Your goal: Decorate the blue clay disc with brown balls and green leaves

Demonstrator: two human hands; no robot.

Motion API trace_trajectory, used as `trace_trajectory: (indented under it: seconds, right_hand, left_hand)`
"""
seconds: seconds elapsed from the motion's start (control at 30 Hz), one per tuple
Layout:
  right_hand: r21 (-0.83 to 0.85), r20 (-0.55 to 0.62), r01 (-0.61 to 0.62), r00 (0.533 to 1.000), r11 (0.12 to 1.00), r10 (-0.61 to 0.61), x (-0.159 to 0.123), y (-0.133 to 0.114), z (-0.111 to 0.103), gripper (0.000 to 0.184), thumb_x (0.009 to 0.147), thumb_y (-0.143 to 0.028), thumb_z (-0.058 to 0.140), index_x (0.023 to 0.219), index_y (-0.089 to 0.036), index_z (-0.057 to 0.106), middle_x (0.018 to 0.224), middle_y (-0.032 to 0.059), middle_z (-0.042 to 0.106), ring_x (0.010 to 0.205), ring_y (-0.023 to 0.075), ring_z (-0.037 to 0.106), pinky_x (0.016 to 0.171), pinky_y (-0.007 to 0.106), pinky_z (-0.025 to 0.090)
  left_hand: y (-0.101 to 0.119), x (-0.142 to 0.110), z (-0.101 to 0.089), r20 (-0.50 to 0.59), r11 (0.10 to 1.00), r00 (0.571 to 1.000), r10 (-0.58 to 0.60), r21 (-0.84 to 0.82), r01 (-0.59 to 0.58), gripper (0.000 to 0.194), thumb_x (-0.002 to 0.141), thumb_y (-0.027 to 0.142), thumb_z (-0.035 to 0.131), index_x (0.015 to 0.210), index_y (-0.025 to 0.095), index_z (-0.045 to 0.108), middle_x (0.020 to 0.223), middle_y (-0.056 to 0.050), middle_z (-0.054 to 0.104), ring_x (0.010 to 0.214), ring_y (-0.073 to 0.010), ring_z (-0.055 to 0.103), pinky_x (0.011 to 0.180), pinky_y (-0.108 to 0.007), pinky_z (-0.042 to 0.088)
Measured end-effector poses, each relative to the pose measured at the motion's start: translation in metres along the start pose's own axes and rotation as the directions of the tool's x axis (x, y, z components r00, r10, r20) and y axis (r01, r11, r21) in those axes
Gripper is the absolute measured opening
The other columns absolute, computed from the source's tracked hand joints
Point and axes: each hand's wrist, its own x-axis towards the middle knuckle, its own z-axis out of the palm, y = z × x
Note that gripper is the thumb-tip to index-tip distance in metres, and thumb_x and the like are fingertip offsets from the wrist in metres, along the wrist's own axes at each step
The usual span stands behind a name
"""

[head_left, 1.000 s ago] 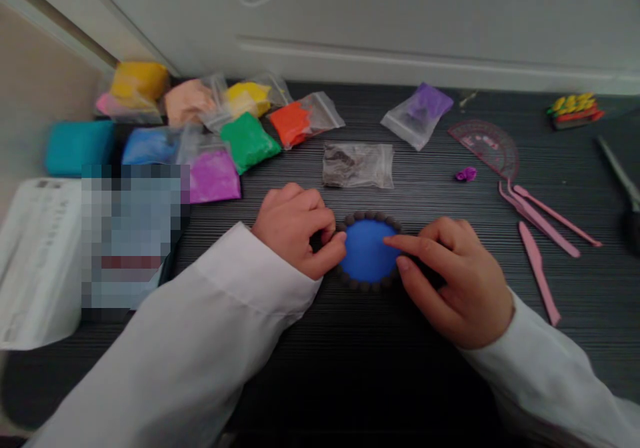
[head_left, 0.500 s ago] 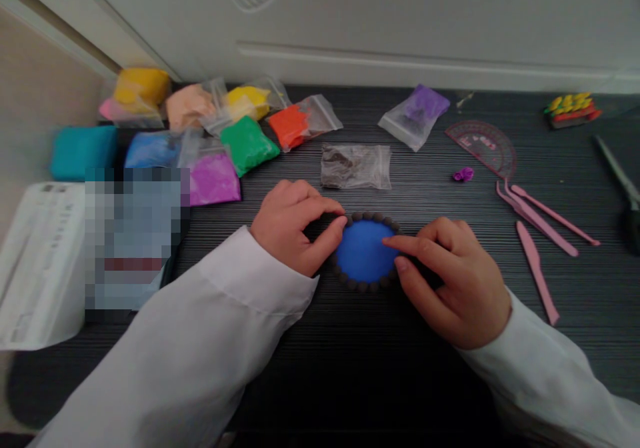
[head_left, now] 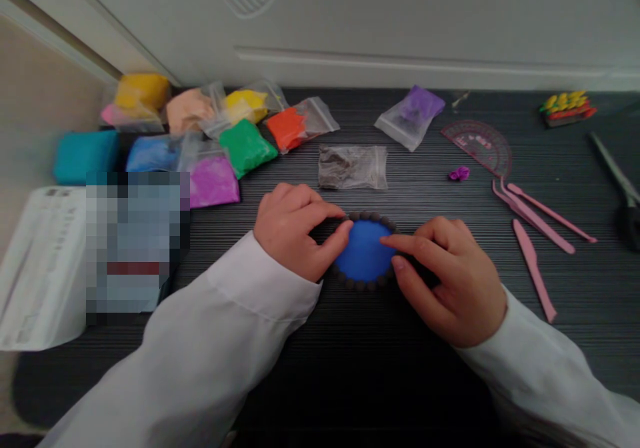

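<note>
A flat blue clay disc (head_left: pixel 365 251) lies on the black table, edged all round with small dark clay balls. My left hand (head_left: pixel 300 228) pinches its upper left rim, thumb on the blue and index finger at the dark balls. From the right, my right hand (head_left: pixel 453 278) grips the disc's edge, index fingertip on the blue surface and thumb against the border. Just behind the disc lies a clear zip bag of dark clay (head_left: pixel 353 167). The balls under both hands' fingers are hidden.
Bags of coloured clay, such as green (head_left: pixel 247 148) and orange (head_left: pixel 295 127), crowd the back left near a blurred-out device (head_left: pixel 137 248). To the right lie a protractor (head_left: pixel 480 145), pink tweezers (head_left: pixel 537 218), a pink knife (head_left: pixel 534 269) and scissors (head_left: pixel 617 175).
My left hand's fingers have shifted from the disc's left side up to its upper left rim, opening slightly and then closing there. The right hand keeps its place on the disc.
</note>
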Motion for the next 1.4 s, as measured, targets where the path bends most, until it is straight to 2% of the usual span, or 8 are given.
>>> trace_trajectory:
  seconds: [0.4, 0.6, 0.77, 0.93, 1.2, 1.4]
  right_hand:
    - [-0.014, 0.007, 0.0, 1.0, 1.0, 0.0, 0.0, 0.001, -0.001, 0.027, 0.075, -0.023, 0.047, 0.099, -0.019, 0.059, 0.072, 0.0029, 0.048, 0.068, 0.0144, 0.045, 0.063, 0.033, 0.033]
    - [-0.01, 0.003, -0.004, 1.0, 1.0, 0.004, 0.0, 0.001, 0.0, 0.028, 0.075, -0.024, 0.047, 0.101, -0.02, 0.057, 0.073, 0.0031, 0.048, 0.069, 0.0145, 0.045, 0.064, 0.033, 0.032]
    - [-0.014, -0.002, -0.014, 1.0, 1.0, 0.014, 0.0, 0.0, 0.0, 0.028, 0.075, -0.024, 0.047, 0.1, -0.02, 0.058, 0.073, 0.0028, 0.048, 0.069, 0.0146, 0.045, 0.064, 0.033, 0.031]
    - [-0.062, -0.034, -0.064, 0.998, 0.996, 0.062, 0.001, 0.001, 0.001, 0.035, 0.076, -0.027, 0.046, 0.11, -0.02, 0.052, 0.075, 0.0033, 0.048, 0.07, 0.015, 0.045, 0.066, 0.033, 0.031]
    - [-0.17, 0.032, -0.107, 0.993, 0.98, 0.114, 0.007, -0.001, 0.006, 0.047, 0.077, -0.037, 0.042, 0.122, -0.025, 0.041, 0.078, 0.0036, 0.046, 0.072, 0.0168, 0.043, 0.069, 0.035, 0.028]
    - [-0.186, 0.043, -0.099, 0.993, 0.978, 0.108, 0.008, -0.001, 0.008, 0.045, 0.077, -0.039, 0.041, 0.12, -0.025, 0.044, 0.08, 0.0042, 0.045, 0.074, 0.0175, 0.042, 0.07, 0.035, 0.026]
  left_hand:
    - [0.001, -0.001, 0.0, 0.0, 1.0, 1.0, 0.017, 0.002, -0.017, 0.019, 0.069, 0.039, 0.053, 0.073, 0.024, 0.064, 0.066, -0.001, 0.057, 0.068, -0.0161, 0.05, 0.066, -0.032, 0.038]
    - [0.004, -0.001, 0.0, -0.03, 0.999, 1.0, 0.001, -0.034, -0.002, 0.023, 0.07, 0.04, 0.053, 0.083, 0.025, 0.064, 0.073, -0.003, 0.056, 0.073, -0.0168, 0.049, 0.068, -0.033, 0.039]
    - [0.007, 0.002, 0.002, -0.019, 0.999, 1.0, -0.005, -0.048, 0.004, 0.021, 0.072, 0.038, 0.052, 0.082, 0.026, 0.066, 0.071, -0.003, 0.056, 0.074, -0.0174, 0.049, 0.067, -0.033, 0.038]
    - [0.007, 0.004, 0.004, -0.004, 0.998, 1.0, -0.002, -0.056, 0.001, 0.019, 0.072, 0.037, 0.052, 0.08, 0.027, 0.065, 0.07, -0.002, 0.056, 0.073, -0.0165, 0.049, 0.068, -0.033, 0.038]
    - [0.009, 0.003, 0.004, -0.024, 0.999, 1.0, 0.014, -0.052, -0.016, 0.022, 0.071, 0.037, 0.052, 0.085, 0.025, 0.064, 0.075, -0.003, 0.054, 0.075, -0.017, 0.049, 0.07, -0.033, 0.039]
    - [0.01, 0.004, 0.007, -0.032, 0.996, 0.999, 0.042, -0.078, -0.044, 0.023, 0.072, 0.036, 0.051, 0.087, 0.026, 0.065, 0.074, -0.003, 0.052, 0.075, -0.0169, 0.047, 0.068, -0.032, 0.039]
